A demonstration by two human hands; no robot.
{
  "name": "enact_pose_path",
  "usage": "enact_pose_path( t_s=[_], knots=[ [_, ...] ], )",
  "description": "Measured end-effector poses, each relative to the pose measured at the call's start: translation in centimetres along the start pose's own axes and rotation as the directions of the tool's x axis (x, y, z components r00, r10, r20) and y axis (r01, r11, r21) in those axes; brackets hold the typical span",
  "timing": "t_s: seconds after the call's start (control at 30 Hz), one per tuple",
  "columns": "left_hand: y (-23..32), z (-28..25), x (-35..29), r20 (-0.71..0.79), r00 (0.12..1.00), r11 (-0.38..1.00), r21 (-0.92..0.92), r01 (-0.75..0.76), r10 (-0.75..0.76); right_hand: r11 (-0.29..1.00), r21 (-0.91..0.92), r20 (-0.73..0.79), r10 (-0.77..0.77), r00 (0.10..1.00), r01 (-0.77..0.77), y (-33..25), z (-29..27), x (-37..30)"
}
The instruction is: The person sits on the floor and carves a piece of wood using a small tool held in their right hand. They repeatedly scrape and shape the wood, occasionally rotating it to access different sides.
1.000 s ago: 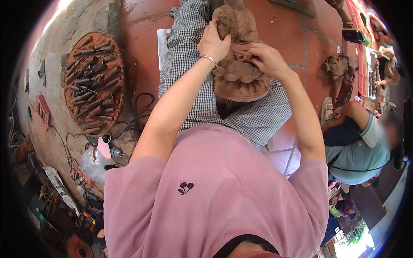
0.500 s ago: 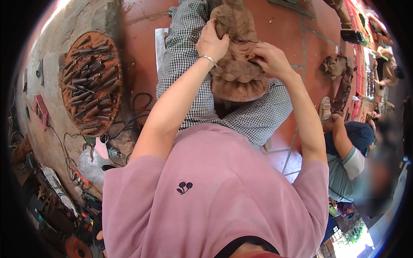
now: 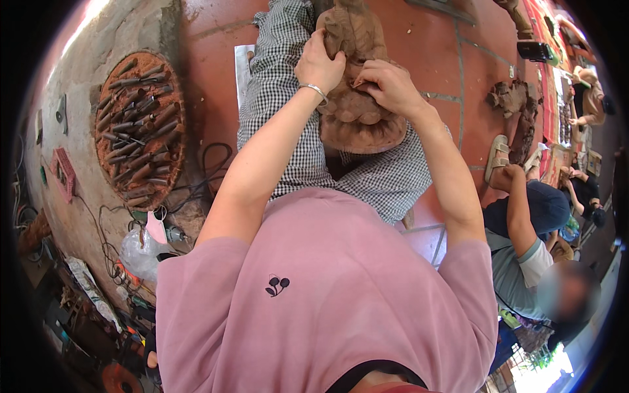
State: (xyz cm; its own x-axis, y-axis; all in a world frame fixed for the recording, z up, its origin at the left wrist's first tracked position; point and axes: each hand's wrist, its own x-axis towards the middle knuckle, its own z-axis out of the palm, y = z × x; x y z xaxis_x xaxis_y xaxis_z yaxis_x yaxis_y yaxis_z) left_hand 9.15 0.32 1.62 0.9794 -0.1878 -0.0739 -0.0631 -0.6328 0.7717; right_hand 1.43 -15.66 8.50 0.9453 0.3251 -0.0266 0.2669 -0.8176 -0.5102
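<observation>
A brown carved wooden statue (image 3: 362,134), with petal-like tiers above its rounded base, rests between my legs and leans away from me. My left hand (image 3: 320,65), with a silver bangle at the wrist, grips the statue's upper left side, fingers and thumb wrapped round it. Against the middle of the carving, on its right side, my right hand (image 3: 388,85) is closed with the fingertips pressed together. Whatever those fingers may hold is too small or hidden to make out.
On my left stands a round tray (image 3: 98,131) of several chisels amid reddish sawdust. Cables, a pink mask (image 3: 156,227) and a plastic bag (image 3: 139,254) lie below it. At right, a co-worker in a dark cap (image 3: 547,206) sits near another wooden piece (image 3: 511,101).
My right hand has moved up and left along the carving, its fingers more curled. My left hand keeps its hold. The co-worker at right has shifted slightly.
</observation>
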Motion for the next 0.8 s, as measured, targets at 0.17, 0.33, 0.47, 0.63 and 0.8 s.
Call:
enact_pose_path(
  t_s=[0.17,0.33,0.47,0.63,0.8],
  knots=[
    [0.1,-0.1,-0.2,-0.005,1.000,1.000,-0.012,0.011,-0.011,0.984,-0.150,-0.039,0.088,0.995,-0.093,2.1,-2.7,-2.1],
    [0.2,-0.3,-0.1,-0.006,1.000,1.000,-0.017,0.021,-0.021,0.989,-0.057,-0.172,0.126,0.977,-0.138,2.1,-2.7,-2.2],
    [0.2,-0.1,-0.1,0.004,1.000,0.999,-0.032,0.024,-0.024,0.997,-0.061,-0.112,0.035,0.993,-0.042,1.3,0.6,-0.8],
    [-0.4,-0.2,0.0,0.006,1.000,0.997,-0.074,0.017,-0.016,0.994,-0.110,-0.071,0.012,0.997,-0.020,0.8,-0.2,-0.4],
    [-0.1,0.0,0.0,0.008,1.000,0.997,-0.065,0.029,-0.028,0.994,-0.107,-0.090,-0.043,0.995,0.033,1.2,-0.6,-0.9]
  ],
)
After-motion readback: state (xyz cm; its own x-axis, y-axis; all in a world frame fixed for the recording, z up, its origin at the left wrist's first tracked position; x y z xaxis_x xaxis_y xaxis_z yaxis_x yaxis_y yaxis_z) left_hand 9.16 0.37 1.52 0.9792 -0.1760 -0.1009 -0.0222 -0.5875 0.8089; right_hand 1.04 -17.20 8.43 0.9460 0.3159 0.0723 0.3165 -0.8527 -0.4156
